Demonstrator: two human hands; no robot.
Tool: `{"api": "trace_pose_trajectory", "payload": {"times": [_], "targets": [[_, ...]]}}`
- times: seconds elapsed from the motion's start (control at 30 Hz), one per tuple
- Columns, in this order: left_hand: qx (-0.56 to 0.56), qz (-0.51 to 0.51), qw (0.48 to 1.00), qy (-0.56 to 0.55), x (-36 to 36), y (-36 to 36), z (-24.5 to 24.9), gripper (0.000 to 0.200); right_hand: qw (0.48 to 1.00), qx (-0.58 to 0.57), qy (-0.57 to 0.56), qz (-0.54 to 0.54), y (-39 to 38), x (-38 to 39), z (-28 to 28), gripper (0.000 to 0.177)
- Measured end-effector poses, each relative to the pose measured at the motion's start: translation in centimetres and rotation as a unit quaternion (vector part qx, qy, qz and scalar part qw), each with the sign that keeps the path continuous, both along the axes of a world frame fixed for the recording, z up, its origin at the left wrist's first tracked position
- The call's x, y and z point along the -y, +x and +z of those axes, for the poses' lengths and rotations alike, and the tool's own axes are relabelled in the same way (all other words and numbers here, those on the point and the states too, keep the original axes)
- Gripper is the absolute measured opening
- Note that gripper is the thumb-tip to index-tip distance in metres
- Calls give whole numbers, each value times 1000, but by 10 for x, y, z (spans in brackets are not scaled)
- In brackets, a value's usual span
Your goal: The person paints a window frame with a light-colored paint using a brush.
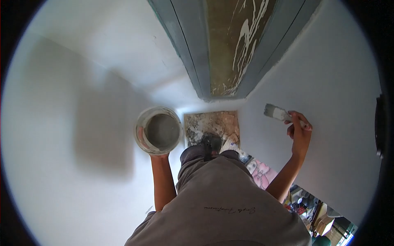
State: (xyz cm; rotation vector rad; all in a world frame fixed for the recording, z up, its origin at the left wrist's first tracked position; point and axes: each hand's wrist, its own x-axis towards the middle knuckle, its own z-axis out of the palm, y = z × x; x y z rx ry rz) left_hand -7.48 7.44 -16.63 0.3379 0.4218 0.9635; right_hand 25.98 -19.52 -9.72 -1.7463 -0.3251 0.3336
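Observation:
My left hand holds a round tub from below, at the left of my body; most of its fingers are hidden by the tub. Inside the tub is grey liquid. Out to the right, my right hand has its fingers closed round the handle of a flat brush. The brush points left, with its grey, coated bristles beside the white wall.
Above the middle is a grey frame round a brown panel with white drips. Below it lies a stained floor patch. A pink patterned item and assorted clutter show at the lower right.

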Motion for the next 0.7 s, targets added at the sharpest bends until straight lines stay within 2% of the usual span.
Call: {"api": "trace_pose_trajectory", "payload": {"times": [0.1,0.2,0.3,0.4,0.7], "targets": [[42,-17,999,16,4,-7,18,64,1000,13,1,-18,-7,-2,5,29],[10,11,1000,10,10,-20,20,63,1000,20,2,-17,-11,-6,10,29],[56,-34,996,53,16,-22,26,63,1000,22,13,-5,-10,-10,16,30],[92,-37,995,33,21,-25,23,62,1000,22,13,-2,-11,-12,20,32],[64,-73,995,38,13,-7,20,62,1000,15,8,-13,-6,-8,4,36]]}}
